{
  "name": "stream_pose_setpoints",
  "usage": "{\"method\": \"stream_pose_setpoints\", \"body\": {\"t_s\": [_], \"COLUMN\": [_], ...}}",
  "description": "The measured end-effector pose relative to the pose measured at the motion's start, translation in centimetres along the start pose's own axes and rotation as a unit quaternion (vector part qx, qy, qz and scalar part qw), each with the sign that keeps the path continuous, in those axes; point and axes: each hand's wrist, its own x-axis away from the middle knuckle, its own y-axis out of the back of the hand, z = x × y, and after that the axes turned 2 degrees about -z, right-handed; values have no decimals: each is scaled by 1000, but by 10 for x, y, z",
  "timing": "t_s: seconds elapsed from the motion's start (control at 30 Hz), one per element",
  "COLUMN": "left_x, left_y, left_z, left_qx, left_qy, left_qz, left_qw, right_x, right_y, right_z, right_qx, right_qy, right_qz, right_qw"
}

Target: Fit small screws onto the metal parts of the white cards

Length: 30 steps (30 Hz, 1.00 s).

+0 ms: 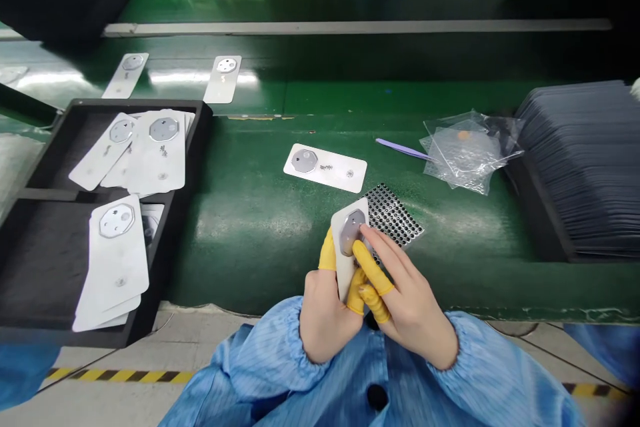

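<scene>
A white phone-shaped panel [345,267] with a grey camera plate is held upright and slightly tilted in my left hand [327,313], its yellow-sleeved fingers wrapped round the edges. My right hand [413,300] rests against the camera plate with bare and yellow-sleeved fingertips; whether anything small is between them is hidden. Just behind my hands lies a sheet of small black dots [393,213], partly covered by my right fingers. Another white panel [333,170] lies flat on the green table beyond.
At the left, a black tray [197,167] holds several white panels. Two more panels [125,75] [223,80] lie behind it. Purple tweezers [403,148] touch clear plastic bags [463,153]. A stack of dark sheets [585,167] stands at the right.
</scene>
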Motion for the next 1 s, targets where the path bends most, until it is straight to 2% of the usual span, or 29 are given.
{"method": "stream_pose_setpoints", "body": {"t_s": [0.1,0.17,0.27,0.33,0.47,0.6,0.7,0.8,0.9,1.0], "left_x": [-3,-3,0,3,11,14,7,-5,-13,-17], "left_y": [1,1,1,0,-1,-2,-6,-8,-4,3], "left_z": [9,11,8,5,4,10,11,6,0,-3], "left_qx": [-60,-61,28,91,147,166,211,309,377,385], "left_qy": [-1,-5,6,20,44,77,86,76,62,41], "left_qz": [-11,-20,-25,-32,-35,-23,-5,12,7,-4], "left_qw": [998,998,999,995,988,983,974,948,924,922], "right_x": [-1,0,2,3,0,-1,3,9,13,15], "right_y": [-11,-18,-22,-19,-8,-8,-16,-23,-27,-29], "right_z": [-7,-9,-11,-10,-6,-8,-15,-18,-12,-3], "right_qx": [-19,-54,-91,-81,-48,-75,-126,-173,-251,-330], "right_qy": [0,2,6,18,43,32,3,-43,-144,-204], "right_qz": [8,-26,-94,-113,-80,-66,-93,-132,-177,-193], "right_qw": [1000,998,991,990,995,995,988,975,941,901]}}
